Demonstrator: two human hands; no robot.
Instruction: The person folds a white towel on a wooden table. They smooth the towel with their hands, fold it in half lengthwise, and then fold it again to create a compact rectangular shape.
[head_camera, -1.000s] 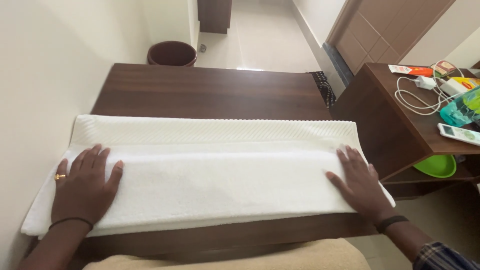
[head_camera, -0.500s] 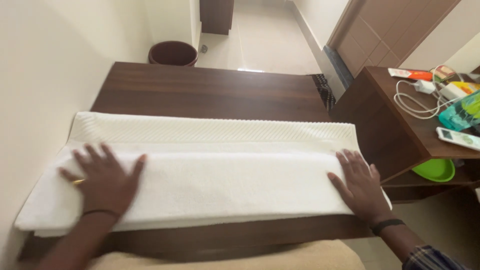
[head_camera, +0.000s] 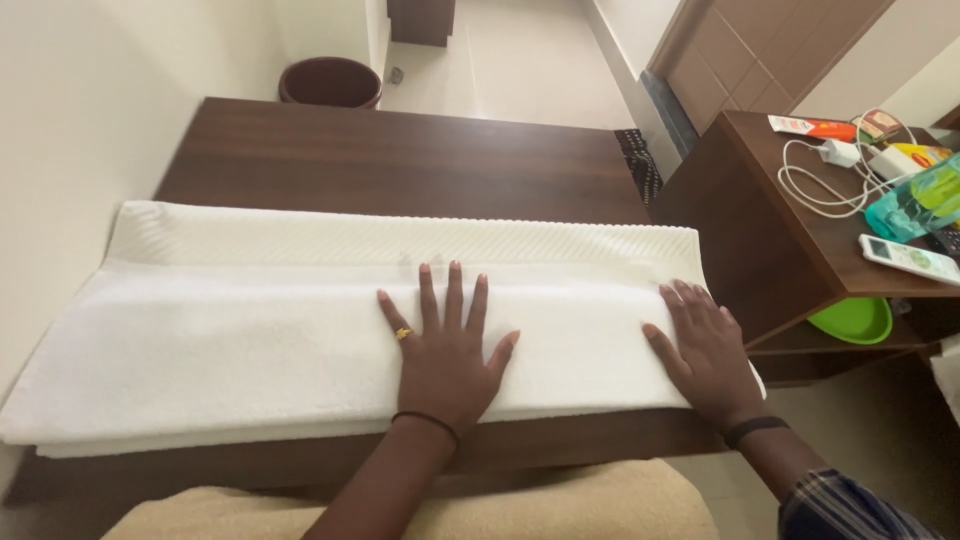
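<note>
A white towel (head_camera: 230, 330), folded lengthwise, lies across the dark wooden table (head_camera: 400, 160). My left hand (head_camera: 445, 350) rests flat on the towel's middle with fingers spread; it wears a ring and a black wristband. My right hand (head_camera: 710, 350) lies flat on the towel's right end, near the table's edge, fingers apart. Neither hand holds anything.
A lower side table (head_camera: 800, 230) at the right carries a white cable with charger (head_camera: 820, 175), a remote (head_camera: 910, 258), a teal bottle (head_camera: 915, 205) and a green bowl (head_camera: 852, 322) on its shelf. A brown bin (head_camera: 330, 82) stands beyond the table. A wall runs along the left.
My left hand has slid along the towel from its left end to the middle. My right hand has stayed at the right end.
</note>
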